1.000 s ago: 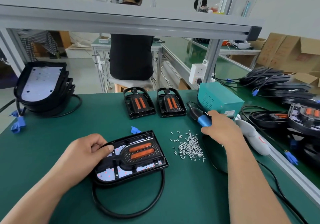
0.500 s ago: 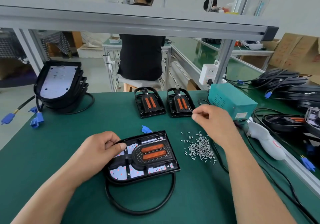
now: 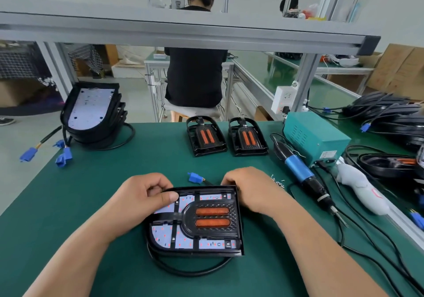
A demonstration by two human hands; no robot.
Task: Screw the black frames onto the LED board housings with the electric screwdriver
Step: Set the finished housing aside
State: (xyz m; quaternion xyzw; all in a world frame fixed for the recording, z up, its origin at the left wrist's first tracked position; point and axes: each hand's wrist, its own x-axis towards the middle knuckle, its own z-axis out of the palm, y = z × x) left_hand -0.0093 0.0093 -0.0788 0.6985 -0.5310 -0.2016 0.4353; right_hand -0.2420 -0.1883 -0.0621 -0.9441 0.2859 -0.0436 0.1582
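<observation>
At bench centre, both hands are gripping the housing, left hand pinching the frame, right hand nearer the electric screwdriver lying to its right.

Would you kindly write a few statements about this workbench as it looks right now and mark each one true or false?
1. Both hands are on the LED board housing. True: the left hand grips its far-left edge, the right hand its far-right corner.
2. The right hand holds the electric screwdriver. False: it lies on the green mat, right of the hands.
3. Two assembled units sit side by side at the far edge of the mat. True.
4. The teal power box stands left of the housing. False: it stands at the far right.
5. The loose screws lie between the right hand and the screwdriver. True.
</observation>
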